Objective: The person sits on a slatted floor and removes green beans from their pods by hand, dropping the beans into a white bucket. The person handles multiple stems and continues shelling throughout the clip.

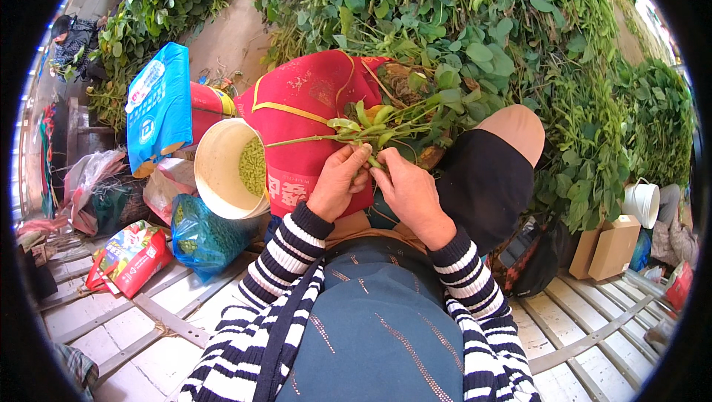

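My left hand and my right hand meet above my lap, the fingertips of both closed around a small green soybean pod. Just beyond them a cut stalk with several pods lies across a red cloth with yellow trim spread over my knee. Leaves of the plant reach to the right. Close by my left hand, a tilted white bucket holds many shelled green beans. Whether the pod is split is hidden by my fingers.
A large heap of soybean plants fills the far side. At left stand a blue bag, a blue plastic bag of green contents and a red shopping bag. Cardboard boxes and a white bucket are at right. A person sits far left.
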{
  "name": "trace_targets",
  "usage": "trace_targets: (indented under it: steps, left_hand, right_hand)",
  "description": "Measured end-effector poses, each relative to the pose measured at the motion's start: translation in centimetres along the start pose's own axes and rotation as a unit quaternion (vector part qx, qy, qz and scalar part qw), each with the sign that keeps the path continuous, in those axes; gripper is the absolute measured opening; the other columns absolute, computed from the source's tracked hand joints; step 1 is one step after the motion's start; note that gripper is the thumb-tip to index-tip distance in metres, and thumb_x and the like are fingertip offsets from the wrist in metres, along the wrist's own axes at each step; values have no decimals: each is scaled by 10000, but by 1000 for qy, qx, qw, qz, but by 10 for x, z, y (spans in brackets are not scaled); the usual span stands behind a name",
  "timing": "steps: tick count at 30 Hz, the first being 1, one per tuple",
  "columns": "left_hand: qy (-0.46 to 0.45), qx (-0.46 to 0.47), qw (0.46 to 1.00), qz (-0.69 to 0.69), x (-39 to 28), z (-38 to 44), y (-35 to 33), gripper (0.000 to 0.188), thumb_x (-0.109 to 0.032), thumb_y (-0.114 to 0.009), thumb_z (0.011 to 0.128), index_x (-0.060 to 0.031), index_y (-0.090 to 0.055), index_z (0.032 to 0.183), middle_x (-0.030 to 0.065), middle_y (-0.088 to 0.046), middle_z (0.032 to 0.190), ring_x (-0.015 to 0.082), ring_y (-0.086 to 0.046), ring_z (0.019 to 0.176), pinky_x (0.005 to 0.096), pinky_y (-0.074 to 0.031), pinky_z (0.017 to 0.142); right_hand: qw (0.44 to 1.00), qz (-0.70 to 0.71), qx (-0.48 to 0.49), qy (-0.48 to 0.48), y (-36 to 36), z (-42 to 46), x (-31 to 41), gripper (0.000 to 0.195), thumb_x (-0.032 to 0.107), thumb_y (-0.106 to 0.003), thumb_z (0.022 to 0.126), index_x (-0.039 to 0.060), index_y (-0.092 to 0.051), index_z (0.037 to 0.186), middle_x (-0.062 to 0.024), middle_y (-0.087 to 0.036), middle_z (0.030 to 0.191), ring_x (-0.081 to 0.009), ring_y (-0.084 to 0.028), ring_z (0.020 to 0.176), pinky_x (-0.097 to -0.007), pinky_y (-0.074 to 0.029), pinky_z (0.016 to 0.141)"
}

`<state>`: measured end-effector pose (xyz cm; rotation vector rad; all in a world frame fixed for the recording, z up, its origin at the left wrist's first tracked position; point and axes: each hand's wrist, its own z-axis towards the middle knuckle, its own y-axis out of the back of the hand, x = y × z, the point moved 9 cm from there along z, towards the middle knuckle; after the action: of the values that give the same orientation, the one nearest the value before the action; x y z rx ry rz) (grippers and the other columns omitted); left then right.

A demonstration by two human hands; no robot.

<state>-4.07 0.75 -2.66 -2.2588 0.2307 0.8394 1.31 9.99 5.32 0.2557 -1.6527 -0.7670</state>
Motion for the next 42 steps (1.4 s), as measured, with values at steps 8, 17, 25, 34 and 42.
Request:
trace_targets:
  steps: [8,17,25,34,42]
  left_hand:
    - [-53,-19,996,72,-11,-5,-3,120,-165,-573,921,-55,-603,884,-72,-458,647,3,-338,498,174,-242,437]
    - [-105,14,970,221,-30,-11,-18,127,-167,-572,914,-47,-613,909,-86,-456,642,2,-335,511,177,-237,449]
    - [-35,73,965,250,-24,-15,-19,137,-155,-545,928,-53,-568,1017,-71,-460,679,14,-348,517,177,-238,449]
    - [4,65,993,97,-19,-17,-15,222,-193,-417,990,-50,-541,1106,-13,-537,778,51,-403,508,167,-258,442]
    - [43,86,990,107,-11,-24,-22,220,-177,-421,979,-37,-552,1086,-32,-474,713,26,-322,487,179,-221,424]
  right_hand:
    - [985,117,97,-83,-30,-8,-24,149,135,-419,898,12,-421,984,-289,-575,737,-474,-554,713,-549,-417,619]
    - [993,76,80,-28,-34,-10,-17,157,89,-433,875,-11,-406,992,-289,-552,699,-472,-549,725,-560,-403,633]
    - [993,86,78,-31,-28,-8,-13,115,94,-413,906,1,-421,974,-274,-564,735,-460,-557,738,-535,-413,624]
    - [996,84,-31,-23,10,4,-9,127,126,-479,905,19,-508,967,-228,-600,847,-411,-587,746,-458,-462,625]
    - [988,-106,-89,72,23,25,1,186,131,-598,841,88,-562,1019,-114,-550,898,-334,-618,677,-401,-510,562]
